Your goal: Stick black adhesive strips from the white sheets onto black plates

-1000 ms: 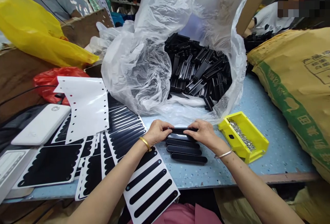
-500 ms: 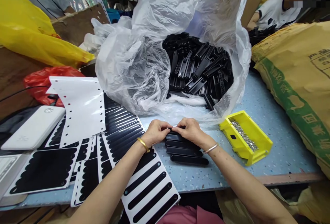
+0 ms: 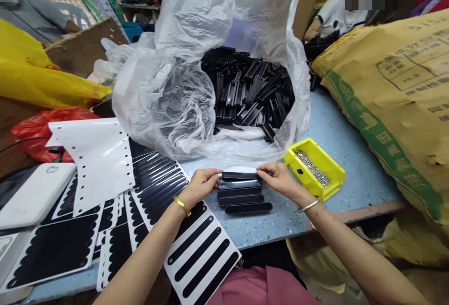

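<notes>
A short row of black round-ended bars [image 3: 248, 208] lies on the blue speckled table before me. At the far end of that row, a slim black strip [image 3: 240, 176] spans between my hands. My left hand [image 3: 202, 184] pinches its left end between thumb and fingers. The right end is at the fingertips of my right hand [image 3: 280, 181], the fingers bent and close together. Beside my left forearm is a white sheet [image 3: 206, 260] of black round-ended stickers, partly under the arm.
A clear plastic bag [image 3: 157, 108] full of black plastic parts [image 3: 245, 90] stands behind my hands. To the right are a yellow bin [image 3: 326, 164] with small metal pieces and a large sack [image 3: 396, 94]. More sticker sheets [image 3: 56, 239] and a white power bank [image 3: 35, 195] lie left. People sit farther back.
My hands have moved apart, from close together near the left of the far bar to its two ends. The whole view has shifted, with the table's things now farther left.
</notes>
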Demonstrator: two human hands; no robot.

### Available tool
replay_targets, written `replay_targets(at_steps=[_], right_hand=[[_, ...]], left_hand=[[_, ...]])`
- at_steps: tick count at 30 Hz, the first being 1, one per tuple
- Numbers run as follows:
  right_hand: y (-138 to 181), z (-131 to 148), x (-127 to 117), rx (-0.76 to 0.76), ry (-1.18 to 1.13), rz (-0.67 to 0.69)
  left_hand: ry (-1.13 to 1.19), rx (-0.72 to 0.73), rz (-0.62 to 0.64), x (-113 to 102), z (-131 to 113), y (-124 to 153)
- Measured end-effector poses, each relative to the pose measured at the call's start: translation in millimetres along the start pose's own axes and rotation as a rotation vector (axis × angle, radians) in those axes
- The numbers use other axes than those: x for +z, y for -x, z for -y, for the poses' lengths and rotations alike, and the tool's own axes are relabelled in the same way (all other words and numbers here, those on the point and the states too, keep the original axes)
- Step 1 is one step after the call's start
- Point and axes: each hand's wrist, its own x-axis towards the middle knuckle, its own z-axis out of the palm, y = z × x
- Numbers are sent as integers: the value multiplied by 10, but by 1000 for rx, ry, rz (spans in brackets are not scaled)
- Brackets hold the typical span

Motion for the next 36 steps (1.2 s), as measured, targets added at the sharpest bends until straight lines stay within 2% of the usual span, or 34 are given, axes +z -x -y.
replay_targets(at_steps=[4,7,10,13,15,18,20,22,24,26,31,36], right_hand=[[354,-136,30,55,-171,-350],[422,-100,277,44,-252,-501],[318,39,522,-6,-188,-476],[185,142,594,5,-142,-453],[161,149,535,11,-144,-453],[288,70,351,-13,-186,-413],[462,-20,220,-61,-179,-362],[641,-107,125,-176,-52,-301],[753,-166,87,-309,88,-234],[756,-187,99,-385,177,-174],[474,-157,187,-407,204,-94],[392,-184,131,-407,127,-46]], left_hand=[[78,87,-370,153,33,302],[117,148,-425,457,8,405],[85,158,-450,743,-60,361],[140,137,-493,815,-81,254],[223,117,-460,720,-58,225],[262,121,-251,435,-9,319],[108,160,-96,240,7,434],[-146,220,-20,114,2,518],[-334,276,24,80,-16,523],[-404,304,64,113,-41,455],[-363,290,130,196,-100,257],[-352,299,163,111,-100,248]])
